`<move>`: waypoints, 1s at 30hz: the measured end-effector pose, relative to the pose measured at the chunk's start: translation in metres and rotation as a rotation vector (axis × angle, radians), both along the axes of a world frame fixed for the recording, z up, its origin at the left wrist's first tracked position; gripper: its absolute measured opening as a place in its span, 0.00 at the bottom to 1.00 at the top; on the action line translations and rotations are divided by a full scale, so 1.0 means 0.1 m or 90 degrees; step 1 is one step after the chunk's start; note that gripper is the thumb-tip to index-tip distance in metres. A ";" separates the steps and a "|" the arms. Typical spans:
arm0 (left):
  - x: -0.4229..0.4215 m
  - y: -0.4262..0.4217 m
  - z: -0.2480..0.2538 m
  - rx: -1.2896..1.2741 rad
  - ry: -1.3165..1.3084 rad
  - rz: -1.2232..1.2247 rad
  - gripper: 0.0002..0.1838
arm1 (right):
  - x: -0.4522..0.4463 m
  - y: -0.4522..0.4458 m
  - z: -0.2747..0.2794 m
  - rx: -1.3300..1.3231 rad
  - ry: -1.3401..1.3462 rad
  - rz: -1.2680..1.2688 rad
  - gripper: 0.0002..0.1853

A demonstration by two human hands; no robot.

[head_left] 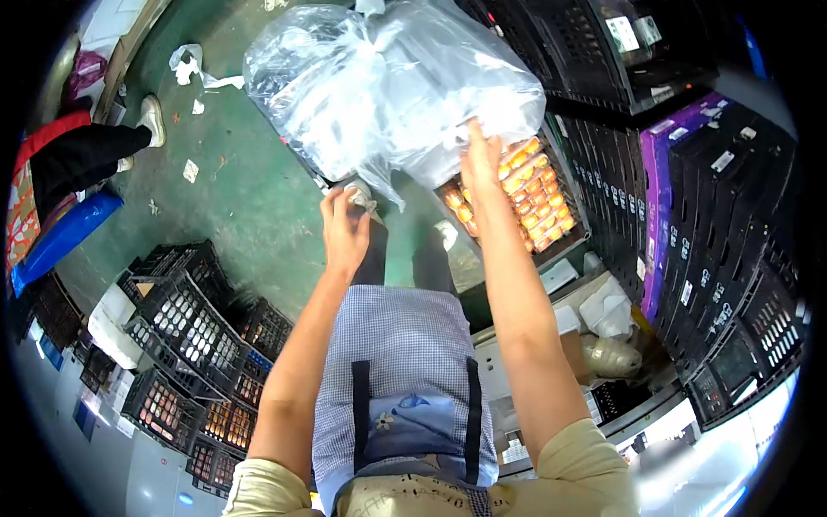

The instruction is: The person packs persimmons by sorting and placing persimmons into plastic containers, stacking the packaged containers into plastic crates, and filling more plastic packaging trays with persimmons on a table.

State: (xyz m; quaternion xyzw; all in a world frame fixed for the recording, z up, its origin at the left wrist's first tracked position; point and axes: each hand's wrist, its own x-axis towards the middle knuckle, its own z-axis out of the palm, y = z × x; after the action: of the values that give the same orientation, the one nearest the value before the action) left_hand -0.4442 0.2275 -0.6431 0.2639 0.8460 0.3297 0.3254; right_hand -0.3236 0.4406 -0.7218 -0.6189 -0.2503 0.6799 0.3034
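A large clear plastic bag (379,95) lies bunched over the black crates in front of me. Beside its lower right edge, a black crate (564,247) holds clear packs of small orange-yellow items (538,202), perhaps tomatoes or fruit. My right hand (481,159) reaches over this crate, its fingers stretched out against the edge of the bag. My left hand (346,233) hovers just off the bag's lower left side, near my shoe, with fingers apart and nothing seen in it. Part of the crates is hidden under the plastic.
Tall stacks of black crates (603,172), one purple crate (657,215) among them, stand close on the right. More filled crates (194,327) stand at lower left. Another person's leg (95,151) is at left. Scraps of plastic (185,65) litter the green floor (233,155).
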 end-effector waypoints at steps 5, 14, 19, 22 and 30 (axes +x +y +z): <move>-0.38 -1.12 -0.05 -0.132 -0.089 0.083 0.22 | -0.34 0.31 0.92 0.097 0.091 -0.028 0.14; -0.55 -3.01 -0.24 -0.381 -0.215 0.358 0.16 | -2.59 1.78 1.19 0.287 0.282 0.166 0.06; -0.11 -3.11 -0.07 -0.337 -0.381 0.482 0.13 | -2.62 1.87 0.36 0.235 -0.028 0.265 0.12; 0.45 -3.20 0.00 -0.355 -0.404 0.579 0.12 | -2.38 1.96 -0.11 0.199 -0.062 0.489 0.22; 1.42 -3.16 0.34 -0.257 -0.527 0.762 0.10 | -2.46 2.41 -0.09 0.355 -0.606 0.927 0.25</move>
State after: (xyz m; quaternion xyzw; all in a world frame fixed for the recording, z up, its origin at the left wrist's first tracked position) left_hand -0.3019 -0.0881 -0.6093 -0.4510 0.6974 0.3608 0.4244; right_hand -0.5694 0.6818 -0.7310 -0.4276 -0.8327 0.2910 -0.1975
